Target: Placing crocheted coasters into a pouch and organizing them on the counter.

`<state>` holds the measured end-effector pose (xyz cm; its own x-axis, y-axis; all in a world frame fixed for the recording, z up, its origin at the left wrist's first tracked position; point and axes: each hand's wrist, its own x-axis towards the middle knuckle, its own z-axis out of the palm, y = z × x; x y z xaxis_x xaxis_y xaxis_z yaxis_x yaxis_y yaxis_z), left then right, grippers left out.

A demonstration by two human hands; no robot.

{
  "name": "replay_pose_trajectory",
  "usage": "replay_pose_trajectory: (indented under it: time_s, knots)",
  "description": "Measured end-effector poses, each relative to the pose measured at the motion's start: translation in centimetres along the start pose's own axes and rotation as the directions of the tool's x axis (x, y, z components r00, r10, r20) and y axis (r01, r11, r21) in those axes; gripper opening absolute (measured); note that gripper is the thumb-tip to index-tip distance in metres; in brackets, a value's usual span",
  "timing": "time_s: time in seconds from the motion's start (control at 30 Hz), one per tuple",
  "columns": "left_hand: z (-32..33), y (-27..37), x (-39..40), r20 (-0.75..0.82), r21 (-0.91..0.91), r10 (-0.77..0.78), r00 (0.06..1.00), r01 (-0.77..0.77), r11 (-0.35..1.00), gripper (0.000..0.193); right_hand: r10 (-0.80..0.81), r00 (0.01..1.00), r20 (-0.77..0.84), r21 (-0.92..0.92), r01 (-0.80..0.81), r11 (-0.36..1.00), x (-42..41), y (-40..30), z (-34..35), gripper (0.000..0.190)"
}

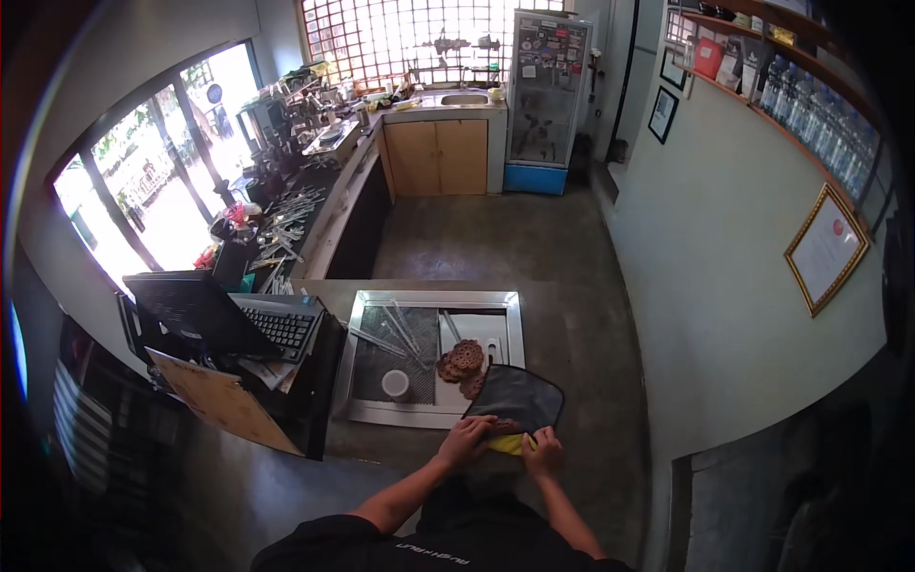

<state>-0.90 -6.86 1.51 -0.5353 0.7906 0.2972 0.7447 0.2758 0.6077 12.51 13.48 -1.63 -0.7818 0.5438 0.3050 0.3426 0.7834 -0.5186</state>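
Observation:
A grey cloth (518, 397) with a dark border and a yellow underside lies across the near right corner of a metal-framed tray (400, 416) and onto the counter. My left hand (466, 440) grips its near left edge. My right hand (545, 454) pinches the near right part, where the yellow side (507, 445) is folded up. Between my hands, a brown openwork coaster (506, 427) rests on the grey side, partly covered by the fold. More such coasters (465, 356) are heaped in the tray just beyond the cloth.
The tray's left half has a dark mesh mat (364, 372) with clear tubes (400, 329) and a white-lidded round container (395, 385). Left of it stand a keyboard (279, 325), a monitor (200, 314) and a wooden board (221, 400). A wall (686, 286) rises at right.

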Motion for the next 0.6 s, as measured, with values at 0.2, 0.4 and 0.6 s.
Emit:
replay_pose_trajectory:
  time_s: [0.2, 0.4, 0.6]
  knots:
    - [-0.2, -0.4, -1.0, 0.007, 0.047, -0.016, 1.000, 0.016, 0.999, 0.042, 0.048, 0.999, 0.009, 0.069, -0.049, 0.996, -0.7, -0.6, 0.8, 0.027]
    - [-0.6, -0.2, -0.9, 0.028, -0.036, -0.020, 0.999, 0.021, 0.999, 0.045, 0.004, 0.998, 0.068, 0.084, -0.010, 0.996, -0.8, -0.8, 0.0, 0.023]
    - [0.3, -1.5, -1.1, 0.002, -0.070, 0.059, 0.998, -0.058, 0.996, 0.045, 0.079, 0.997, 0.026, 0.180, -0.082, 0.980, -1.4, -1.1, -0.3, 0.023]
